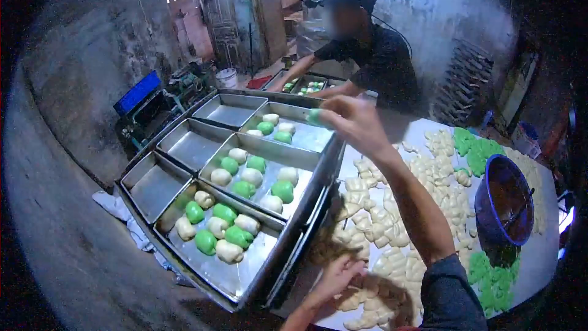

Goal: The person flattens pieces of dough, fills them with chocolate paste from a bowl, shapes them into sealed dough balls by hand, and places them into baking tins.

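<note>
My right hand point(355, 122) is raised over the far right pan, fingers pinched on a piece of green dough point(315, 117). Low over the table, my left hand point(340, 277) is at the edge of the pale dough pieces point(389, 227); its fingers look apart, with nothing visible in them. Green and white dough balls sit in a near pan point(257, 270), a middle pan point(306, 160) and the far right pan point(318, 138). Three other pans, including one at the left point(153, 187), hold no dough.
A purple bowl point(481, 208) with brown contents and a utensil stands on the table, between patches of green dough point(490, 282). Across from me, a person in a dark cap point(392, 55) reaches into other pans point(312, 83). A machine with a blue panel point(137, 93) stands at left.
</note>
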Motion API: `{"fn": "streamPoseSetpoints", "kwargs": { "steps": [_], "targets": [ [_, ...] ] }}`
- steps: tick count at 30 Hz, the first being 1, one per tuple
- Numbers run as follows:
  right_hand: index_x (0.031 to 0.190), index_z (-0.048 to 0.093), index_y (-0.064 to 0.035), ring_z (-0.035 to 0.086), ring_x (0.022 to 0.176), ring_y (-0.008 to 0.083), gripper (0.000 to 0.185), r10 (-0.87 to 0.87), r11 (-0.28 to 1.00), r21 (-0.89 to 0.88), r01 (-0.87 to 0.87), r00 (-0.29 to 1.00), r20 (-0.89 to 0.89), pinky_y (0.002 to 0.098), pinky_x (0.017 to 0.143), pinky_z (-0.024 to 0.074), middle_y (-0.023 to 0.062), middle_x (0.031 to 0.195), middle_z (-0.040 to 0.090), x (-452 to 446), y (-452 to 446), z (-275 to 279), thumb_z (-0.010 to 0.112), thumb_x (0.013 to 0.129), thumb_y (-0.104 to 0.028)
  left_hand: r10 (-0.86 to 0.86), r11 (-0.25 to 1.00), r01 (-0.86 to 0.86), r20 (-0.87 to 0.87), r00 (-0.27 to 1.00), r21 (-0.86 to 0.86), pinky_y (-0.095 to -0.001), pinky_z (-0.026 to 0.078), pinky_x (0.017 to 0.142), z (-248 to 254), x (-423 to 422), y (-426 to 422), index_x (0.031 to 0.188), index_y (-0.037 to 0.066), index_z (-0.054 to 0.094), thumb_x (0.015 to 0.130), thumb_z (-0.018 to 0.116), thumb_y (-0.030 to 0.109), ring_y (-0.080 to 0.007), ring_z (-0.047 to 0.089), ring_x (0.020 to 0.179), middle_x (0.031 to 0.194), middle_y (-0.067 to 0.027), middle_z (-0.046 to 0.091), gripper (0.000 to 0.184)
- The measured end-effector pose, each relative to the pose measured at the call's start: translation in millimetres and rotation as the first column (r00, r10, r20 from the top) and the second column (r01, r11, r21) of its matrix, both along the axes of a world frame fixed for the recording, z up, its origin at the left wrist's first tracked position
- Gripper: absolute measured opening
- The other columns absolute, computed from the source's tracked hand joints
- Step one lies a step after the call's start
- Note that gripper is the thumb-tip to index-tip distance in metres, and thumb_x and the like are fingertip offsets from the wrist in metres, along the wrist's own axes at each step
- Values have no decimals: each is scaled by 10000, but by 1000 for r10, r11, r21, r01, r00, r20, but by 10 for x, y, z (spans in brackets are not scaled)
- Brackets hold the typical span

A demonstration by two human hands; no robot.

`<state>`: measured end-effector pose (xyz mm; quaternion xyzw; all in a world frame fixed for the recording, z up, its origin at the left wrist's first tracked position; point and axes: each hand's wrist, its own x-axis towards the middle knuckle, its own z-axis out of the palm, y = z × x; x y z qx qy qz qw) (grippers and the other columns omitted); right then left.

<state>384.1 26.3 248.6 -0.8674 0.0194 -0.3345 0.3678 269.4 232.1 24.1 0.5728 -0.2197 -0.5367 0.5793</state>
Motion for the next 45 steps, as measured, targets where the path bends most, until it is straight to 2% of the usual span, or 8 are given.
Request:
{"fn": "streamPoseSetpoints", "kwargs": {
  "steps": [6, 11, 16, 23, 25, 29, 36, 45],
  "targets": [
    [913, 699, -20, 676, 839, 342, 267, -168, 811, -566, -147, 868, -466, 435, 767, 518, 200, 874, 684, 1484, -213, -434, 577, 826, -241, 0, 1000, 3, -212, 977, 14, -231, 471, 793, 35, -108, 203, 1340, 34, 487, 948, 609, 249, -97, 582, 973, 1124, -40, 617, 463],
    [866, 712, -32, 679, 803, 369, 264, -171, 766, -619, -174, 873, -458, 464, 738, 543, 203, 839, 689, 1422, -140, -338, 556, 823, -240, 116, 991, -131, -308, 944, -29, -237, 486, 790, -630, -204, 327, 1357, -17, 454, 946, 613, 249, -111, 595, 940, 1125, -64, 619, 515],
    [893, 703, -71, 683, 801, 362, 240, -208, 567, -803, -184, 911, -356, 492, 713, 541, 201, 828, 686, 1292, -5, -227, 574, 834, -265, -38, 970, -1, 154, 987, 242, -236, 481, 820, 55, -82, 260, 1338, -60, 447, 934, 627, 238, -122, 591, 997, 1166, -123, 614, 534],
    [1077, 666, -79, 660, 765, 259, 305, 175, 816, -573, 71, 915, 364, 369, 695, 545, 113, 844, 693, -79, -511, -228, 632, 872, -303, 185, 975, -174, -70, 980, 136, -267, 498, 843, -121, -287, 475, 1313, -30, 499, 941, 605, 172, -151, 594, 1031, 1173, -122, 631, 437],
    [921, 706, -31, 688, 786, 296, 333, 159, 972, -165, -164, 986, -44, 411, 676, 544, 169, 875, 705, -1433, -368, 117, 625, 903, -353, 241, 947, -225, -46, 969, 231, -276, 516, 808, -40, -383, 573, 1288, -38, 513, 947, 588, 154, -157, 616, 980, 1116, -120, 649, 399],
    [1075, 681, -61, 646, 707, 195, 314, -352, 936, -70, 346, 900, -256, 331, 655, 506, 116, 804, 683, -3123, -548, -782, 641, 886, -310, 256, 921, -243, -1, 967, 303, -261, 530, 683, -146, -501, 703, 1221, -42, 547, 957, 574, 157, -158, 643, 754, 962, -113, 674, 332],
    [1116, 670, -43, 654, 686, 221, 344, -555, 285, 117, 952, 263, -789, 335, 655, 509, 125, 784, 682, -5582, 208, -2048, 640, 875, -287, -77, 977, 19, 270, 960, 211, -195, 437, 564, -164, -879, -38, 1121, -8, 612, 965, 567, 132, -68, 566, 637, 811, -38, 637, 215],
    [1156, 607, -78, 611, 954, 296, 378, -729, 591, -220, 776, 396, -558, 407, 772, 516, 112, 1073, 580, -5473, 220, -2510, 675, 828, -253, -359, 887, 458, 700, 618, 51, -303, 523, 774, -186, -2152, -1341, 1247, 23, 560, 851, 702, 118, -192, 622, 903, 1065, -121, 633, 432]
  ]
}}
